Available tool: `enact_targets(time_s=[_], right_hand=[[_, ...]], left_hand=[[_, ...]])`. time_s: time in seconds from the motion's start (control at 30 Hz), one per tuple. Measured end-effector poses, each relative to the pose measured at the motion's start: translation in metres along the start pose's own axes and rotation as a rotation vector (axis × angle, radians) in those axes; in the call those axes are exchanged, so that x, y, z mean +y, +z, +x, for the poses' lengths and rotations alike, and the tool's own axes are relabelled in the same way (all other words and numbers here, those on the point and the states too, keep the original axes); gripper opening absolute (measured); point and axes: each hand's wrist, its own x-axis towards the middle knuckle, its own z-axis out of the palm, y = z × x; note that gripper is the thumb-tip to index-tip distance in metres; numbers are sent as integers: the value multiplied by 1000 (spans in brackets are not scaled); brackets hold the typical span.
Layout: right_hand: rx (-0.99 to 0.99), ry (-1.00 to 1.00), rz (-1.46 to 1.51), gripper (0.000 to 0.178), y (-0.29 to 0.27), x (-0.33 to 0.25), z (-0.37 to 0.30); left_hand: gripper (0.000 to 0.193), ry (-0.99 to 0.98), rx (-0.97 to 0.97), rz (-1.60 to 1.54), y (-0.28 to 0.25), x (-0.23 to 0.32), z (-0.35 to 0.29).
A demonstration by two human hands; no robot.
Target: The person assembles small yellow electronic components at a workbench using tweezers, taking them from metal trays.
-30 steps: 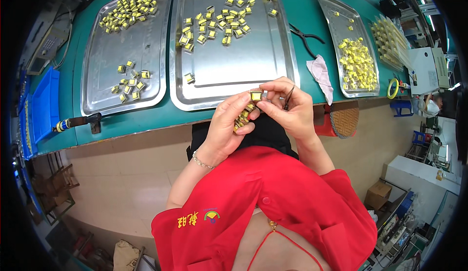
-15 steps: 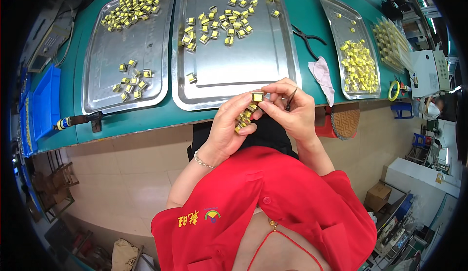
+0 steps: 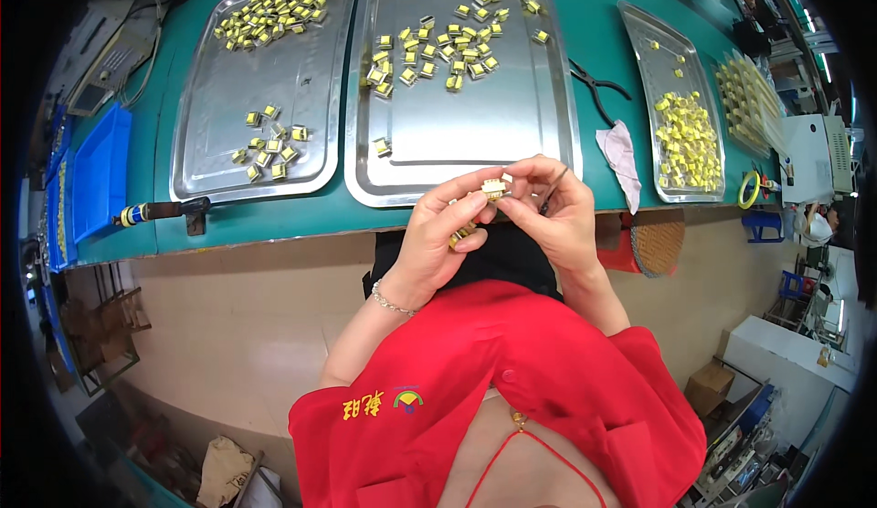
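My left hand point(image 3: 427, 245) is closed over a row of small yellow-wrapped transformers point(image 3: 460, 234), partly hidden by the fingers. At its fingertips, one small transformer point(image 3: 494, 189) shows a pale side with pins. My right hand point(image 3: 562, 223) meets it from the other side, thumb and forefinger pinching at its right end. A slim dark tool point(image 3: 545, 205), its kind hidden, is tucked in that hand's fingers. Both hands are just off the bench's near edge, before the middle metal tray point(image 3: 457, 195), which holds many transformers with metal cores point(image 3: 454, 53).
The left tray point(image 3: 274, 97) holds two clusters of transformers. Yellow coils without visible cores point(image 3: 687, 142) fill part of the right tray point(image 3: 639, 37). Black pliers point(image 3: 598, 88) and a pink cloth point(image 3: 620, 161) lie between trays. A blue bin point(image 3: 102, 174) and a handled tool point(image 3: 155, 213) sit at left.
The transformer at my fingertips has been turned, from its yellow face to its pale pinned side. Both hands stay together. The whole view has shifted slightly, moving the bench to the right.
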Motion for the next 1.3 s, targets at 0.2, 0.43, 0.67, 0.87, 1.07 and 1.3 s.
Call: enact_targets(time_s=[0.2, 0.43, 0.67, 0.87, 1.07, 1.3], right_hand=[[-60, -107, -15, 23, -9, 9, 3], [-48, -100, -82, 24, 4, 9, 3], [23, -20, -129, 20, -12, 1, -6], [-7, 16, -49, 19, -7, 7, 2], [-15, 11, -87, 19, -9, 7, 5], [28, 62, -50, 17, -6, 8, 8]], left_hand=[[37, 21, -76, 35, -1, 3, 4], [34, 9, -24, 8, -5, 6, -5], [35, 237, 24, 46, -7, 39, -2], [39, 361, -9, 72, -26, 64, -12], [40, 371, 1, -15, -33, 65, -8], [24, 509, 441, 693, -33, 84, -11]])
